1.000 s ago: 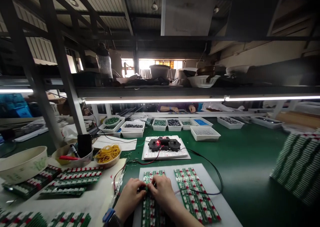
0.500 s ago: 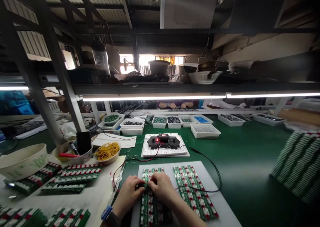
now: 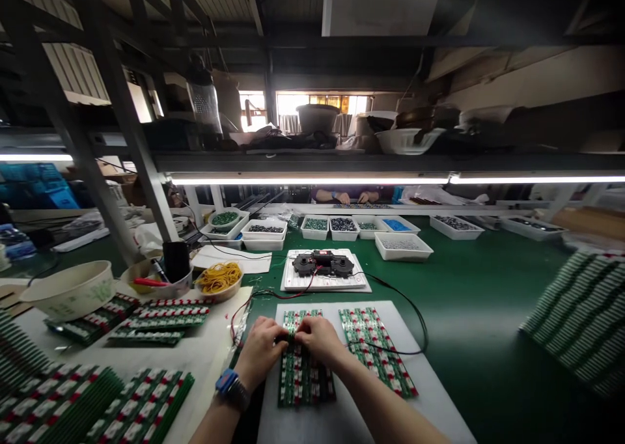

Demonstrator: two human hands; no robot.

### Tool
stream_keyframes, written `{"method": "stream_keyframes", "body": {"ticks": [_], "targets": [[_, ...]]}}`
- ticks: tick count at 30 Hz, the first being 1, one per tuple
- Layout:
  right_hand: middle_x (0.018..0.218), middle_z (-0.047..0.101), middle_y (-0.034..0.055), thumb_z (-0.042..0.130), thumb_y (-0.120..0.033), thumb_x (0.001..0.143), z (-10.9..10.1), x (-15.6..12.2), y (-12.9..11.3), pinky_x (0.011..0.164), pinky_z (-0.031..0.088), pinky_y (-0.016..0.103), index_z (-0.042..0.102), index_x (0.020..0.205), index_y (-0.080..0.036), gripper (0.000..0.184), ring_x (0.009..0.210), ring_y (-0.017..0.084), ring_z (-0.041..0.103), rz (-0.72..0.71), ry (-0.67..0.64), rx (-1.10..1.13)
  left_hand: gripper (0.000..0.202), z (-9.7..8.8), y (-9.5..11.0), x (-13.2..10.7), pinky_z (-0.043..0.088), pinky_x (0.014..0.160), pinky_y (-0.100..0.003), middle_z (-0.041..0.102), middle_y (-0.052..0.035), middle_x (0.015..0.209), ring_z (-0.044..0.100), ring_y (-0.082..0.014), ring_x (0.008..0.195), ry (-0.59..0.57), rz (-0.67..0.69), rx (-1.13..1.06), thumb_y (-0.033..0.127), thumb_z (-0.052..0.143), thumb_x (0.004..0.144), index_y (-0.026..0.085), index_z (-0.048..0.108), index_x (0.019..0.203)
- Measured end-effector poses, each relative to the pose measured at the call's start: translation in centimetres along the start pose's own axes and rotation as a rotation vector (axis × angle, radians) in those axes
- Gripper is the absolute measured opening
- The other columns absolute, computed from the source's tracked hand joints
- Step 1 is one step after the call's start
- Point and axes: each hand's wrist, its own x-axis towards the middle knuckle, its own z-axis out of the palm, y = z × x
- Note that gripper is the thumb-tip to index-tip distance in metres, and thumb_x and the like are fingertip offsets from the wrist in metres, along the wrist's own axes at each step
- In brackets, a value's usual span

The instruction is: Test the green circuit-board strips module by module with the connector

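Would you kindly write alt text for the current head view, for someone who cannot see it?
A person's left hand and right hand are close together over a green circuit board panel on a white board, with a second panel to its right. Behind are a black device and white trays of small parts.

Rough-surfaced circuit panel point(image 3: 306, 380), smooth plastic-looking white board point(image 3: 303, 426), glossy green tabletop point(image 3: 473, 307)

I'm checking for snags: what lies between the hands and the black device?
In the head view, from left hand and right hand to device: far end of the board, white mat, green table, a cable, then white pad.
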Motion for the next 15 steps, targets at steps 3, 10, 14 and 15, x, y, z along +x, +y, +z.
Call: {"method": "stream_keyframes", "body": {"ticks": [3,10,14,15], "targets": [[0.081,0.075,0.0015,0.065,-0.020,0.079,-0.6,0.9,0.1,0.066,0.040,0.020,0.076,0.082,-0.019,0.011,0.079,0.016,0.065,-0.010,0.001,0.038,0.024,-0.4,0.2,0.7,0.043,0.091,-0.037,0.068,-0.0060,0.091,0.054,-0.0255,0.098,0.004,-0.014,0.031,0.027,0.061,0.082,0.024,0.075,0.101],[0.084,0.075,0.0027,0.064,-0.017,0.081,-0.6,2.5,0.2,0.065,0.040,0.019,0.074,0.082,-0.017,0.011,0.079,0.015,0.065,-0.027,-0.005,0.020,0.023,-0.5,-0.1,2.3,0.042,0.092,-0.034,0.068,-0.0060,0.095,0.055,-0.0246,0.100,-0.043,-0.056,0.091,0.026,0.062,0.082,0.025,0.076,0.101],[0.084,0.075,0.0015,0.065,-0.018,0.079,-0.2,2.5,0.6,0.066,0.040,0.020,0.075,0.082,-0.019,0.010,0.079,0.015,0.065,-0.032,-0.011,-0.008,0.024,0.2,-1.0,2.1,0.044,0.092,-0.034,0.069,-0.0056,0.095,0.056,-0.0244,0.099,-0.060,-0.055,0.049,0.025,0.063,0.080,0.023,0.076,0.101],[0.084,0.076,0.0012,0.066,-0.018,0.079,-0.2,2.4,0.6,0.066,0.039,0.020,0.075,0.082,-0.019,0.009,0.079,0.015,0.065,-0.032,-0.015,-0.017,0.025,0.3,-1.2,2.1,0.044,0.092,-0.034,0.069,-0.0055,0.095,0.056,-0.0244,0.100,-0.062,-0.051,0.034,0.024,0.063,0.079,0.023,0.076,0.100]]}}
